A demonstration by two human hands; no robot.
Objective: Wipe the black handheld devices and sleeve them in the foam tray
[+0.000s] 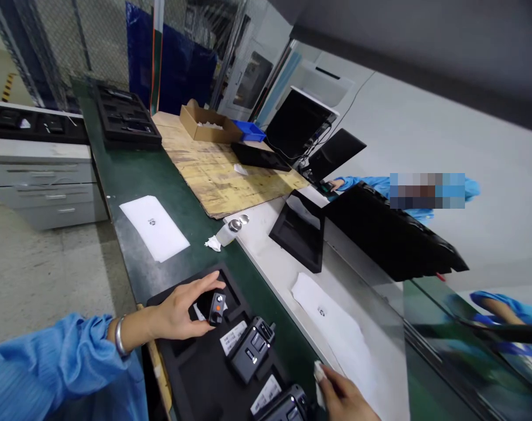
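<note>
My left hand [182, 307] reaches in over a black foam tray [199, 374]. Between its thumb and fingers is a small black device [217, 308] with an orange button, standing over one of the tray's recesses. Beside it in the tray lies a larger black handheld device [251, 349] with a screen and a white barcode label [233, 337] next to it. Another such device [287, 404] is cut off by the bottom edge, near a second label [266, 394]. At the lower right, my right hand [347, 397] pinches a folded white wipe [319, 377].
White printed sheets lie on the green bench [173, 199] and on the white worktop. A clear bottle [229, 232] with its metal lid up stands beside a crumpled tissue [213, 243]. Behind are a wooden board, a cardboard box [210, 124] and monitors. Blue-sleeved people work across the bench.
</note>
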